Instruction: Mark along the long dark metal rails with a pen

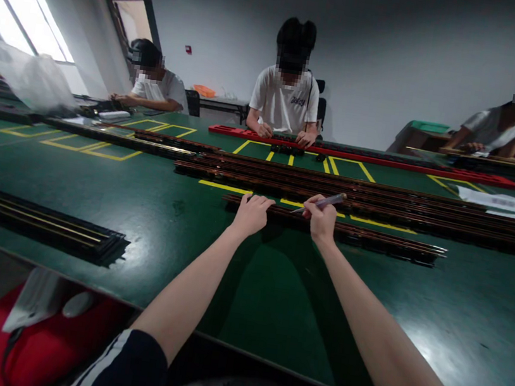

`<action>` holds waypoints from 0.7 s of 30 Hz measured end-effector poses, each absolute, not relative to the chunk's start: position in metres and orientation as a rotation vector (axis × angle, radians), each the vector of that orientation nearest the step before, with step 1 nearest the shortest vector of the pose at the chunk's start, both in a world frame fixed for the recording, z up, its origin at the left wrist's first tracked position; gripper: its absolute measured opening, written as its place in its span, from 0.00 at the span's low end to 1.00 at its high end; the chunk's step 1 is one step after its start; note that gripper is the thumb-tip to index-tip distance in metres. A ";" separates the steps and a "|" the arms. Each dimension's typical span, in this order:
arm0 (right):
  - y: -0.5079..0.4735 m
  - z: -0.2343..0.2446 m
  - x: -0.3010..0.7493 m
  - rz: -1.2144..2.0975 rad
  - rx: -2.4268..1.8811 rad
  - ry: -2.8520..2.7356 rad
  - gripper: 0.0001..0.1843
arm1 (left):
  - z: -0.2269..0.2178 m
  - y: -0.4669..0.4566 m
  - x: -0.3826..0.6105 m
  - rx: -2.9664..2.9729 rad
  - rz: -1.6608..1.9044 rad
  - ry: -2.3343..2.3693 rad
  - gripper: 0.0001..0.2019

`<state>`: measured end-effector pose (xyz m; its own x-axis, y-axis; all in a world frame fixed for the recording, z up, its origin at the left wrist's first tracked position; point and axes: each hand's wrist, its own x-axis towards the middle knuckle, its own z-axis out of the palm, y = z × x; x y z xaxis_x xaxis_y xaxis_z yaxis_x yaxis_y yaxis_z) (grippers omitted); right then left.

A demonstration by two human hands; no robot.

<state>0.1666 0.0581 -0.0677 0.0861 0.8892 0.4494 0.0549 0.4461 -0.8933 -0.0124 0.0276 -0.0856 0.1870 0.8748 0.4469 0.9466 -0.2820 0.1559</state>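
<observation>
A long, thin dark strip [376, 236] with copper-coloured lines lies crosswise on the green table in front of me. My left hand [253, 215] is on its left part, fingers bent over it and pressing it; the fingertips are partly hidden. A slim pen-like tool [333, 199] with a pale handle and thin pointed tip is pinched in my right hand [322, 220]. That tip points down and left at the strip, between my two hands; whether it touches is too small to tell.
Just beyond lies a wide bundle of similar strips [404, 204]. Another dark stack [33, 222] sits at the left front. Across the green table [175, 232], a person [284, 104] works at a red tray [433, 168]. More people sit left and right. A plastic bag [45, 83] stands far left.
</observation>
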 end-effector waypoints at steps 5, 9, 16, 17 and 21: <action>0.058 -0.067 0.167 0.793 -0.928 -1.357 0.06 | -0.084 0.027 -0.012 -2.304 -0.680 -1.798 0.20; 0.057 -0.067 0.166 0.797 -0.913 -1.356 0.06 | -0.083 0.026 -0.012 -2.298 -0.669 -1.784 0.18; 0.059 -0.070 0.167 0.787 -0.905 -1.369 0.06 | -0.082 0.025 -0.011 -2.281 -0.659 -1.768 0.18; 0.059 -0.070 0.167 0.786 -0.908 -1.370 0.06 | -0.082 0.025 -0.011 -2.275 -0.658 -1.770 0.18; 0.061 -0.070 0.167 0.771 -0.944 -1.370 0.05 | -0.082 0.025 -0.010 -2.255 -0.656 -1.764 0.18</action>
<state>0.1668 0.0606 -0.0697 0.0744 0.8906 0.4486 0.0787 0.4432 -0.8930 -0.0104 0.0251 -0.0825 0.1874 0.8672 0.4614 0.9580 -0.2652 0.1093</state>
